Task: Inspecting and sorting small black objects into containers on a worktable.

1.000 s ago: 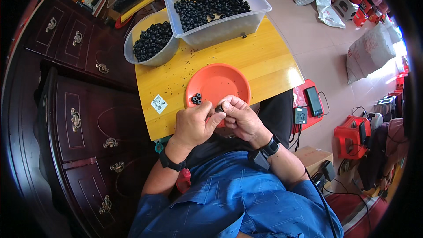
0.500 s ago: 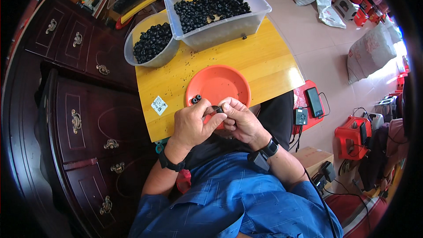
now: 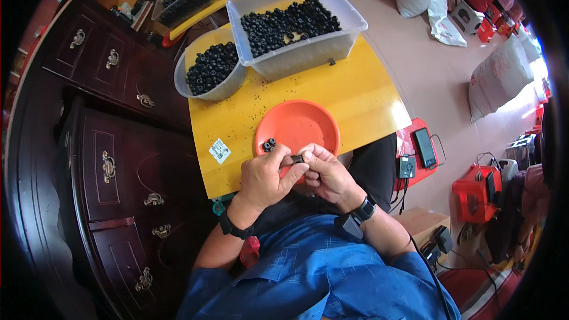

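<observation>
Over the near edge of a round orange dish (image 3: 299, 118), both hands meet around a small black ring-shaped part (image 3: 297, 159). My left hand (image 3: 265, 176) pinches it between thumb and forefinger, partly covering it. From the other side my right hand (image 3: 328, 176) grips the same part with thumb and bent fingers. Whether a small tool is also held cannot be made out. A few black ring parts (image 3: 269, 144) lie at the dish's left side, beside my left knuckles. Dark crumbs dot the dish.
On the yellow table (image 3: 361, 95) stand a large clear bin (image 3: 296, 62) and a smaller round tub (image 3: 219, 90), both with many black parts. A small white packet (image 3: 219, 150) lies left. Dark drawers (image 3: 118, 166) border the left; a red stool (image 3: 419, 166) with a phone stands right.
The whole view has shifted slightly, so the table and bins appear lower and a little to the right. Both hands keep hold of the black part, with only small finger movement.
</observation>
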### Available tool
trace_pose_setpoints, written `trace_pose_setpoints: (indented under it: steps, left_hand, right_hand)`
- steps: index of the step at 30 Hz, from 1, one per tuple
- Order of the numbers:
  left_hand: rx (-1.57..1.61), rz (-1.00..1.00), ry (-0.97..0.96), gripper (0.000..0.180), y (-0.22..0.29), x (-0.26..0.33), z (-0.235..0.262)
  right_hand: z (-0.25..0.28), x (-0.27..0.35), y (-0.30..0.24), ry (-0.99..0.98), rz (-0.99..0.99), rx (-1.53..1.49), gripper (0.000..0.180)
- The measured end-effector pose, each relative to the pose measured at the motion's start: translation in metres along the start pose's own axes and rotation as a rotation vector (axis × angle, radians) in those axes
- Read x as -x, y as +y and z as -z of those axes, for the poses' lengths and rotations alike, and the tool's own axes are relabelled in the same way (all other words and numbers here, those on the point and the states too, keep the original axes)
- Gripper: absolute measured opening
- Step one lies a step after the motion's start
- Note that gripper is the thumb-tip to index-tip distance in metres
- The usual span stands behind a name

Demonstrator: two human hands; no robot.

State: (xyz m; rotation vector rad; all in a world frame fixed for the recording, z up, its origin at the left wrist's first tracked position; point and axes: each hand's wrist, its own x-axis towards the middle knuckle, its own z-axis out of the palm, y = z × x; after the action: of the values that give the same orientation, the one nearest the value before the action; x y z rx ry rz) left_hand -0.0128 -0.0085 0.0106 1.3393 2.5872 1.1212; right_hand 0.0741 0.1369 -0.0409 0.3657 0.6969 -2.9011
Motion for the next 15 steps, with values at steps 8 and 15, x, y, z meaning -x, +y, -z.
trace_pose_setpoints:
  steps: [8, 15]
  left_hand:
    - [-0.004, -0.015, -0.084, 0.037, -0.0037, 0.0057, 0.0009]
    - [-0.033, 0.019, -0.055, 0.042, -0.0051, 0.0068, 0.0022]
  right_hand:
    - [0.0007, 0.0039, 0.0014, -0.044, 0.008, -0.016, 0.011]
    - [0.0018, 0.0007, 0.0025, -0.045, -0.015, -0.004, 0.012]
